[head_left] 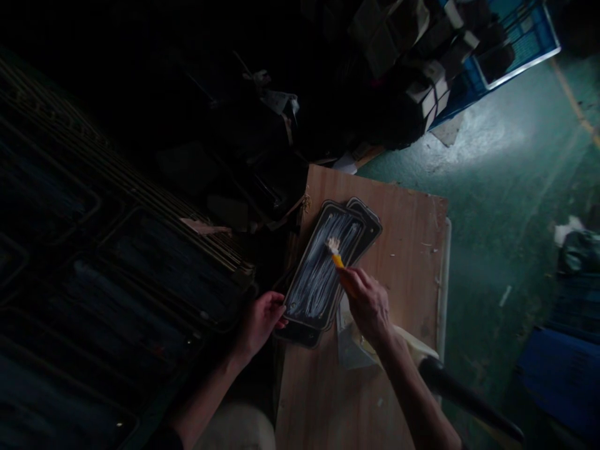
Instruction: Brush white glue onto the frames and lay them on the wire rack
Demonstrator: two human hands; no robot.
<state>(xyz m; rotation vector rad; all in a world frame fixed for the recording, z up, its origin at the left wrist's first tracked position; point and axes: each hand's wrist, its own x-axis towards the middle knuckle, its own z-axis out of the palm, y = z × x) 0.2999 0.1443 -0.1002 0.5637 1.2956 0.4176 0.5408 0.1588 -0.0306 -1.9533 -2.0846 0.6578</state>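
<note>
Right fingers point(357, 279) grip a brush point(335, 253), left fingers point(272, 299) a panel's point(315, 275) edge, tabletop point(407, 244) stretching rightward.

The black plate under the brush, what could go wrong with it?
The black plate lies crooked over another dark plate, so it might slide if the brush pushes hard. The left hand has fingers right at the edge, so they could get smeared.

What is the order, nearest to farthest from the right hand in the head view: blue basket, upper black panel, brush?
1. Brush, held in the right hand.
2. Upper black panel, just left of that hand.
3. Blue basket, far off at top right.
</note>
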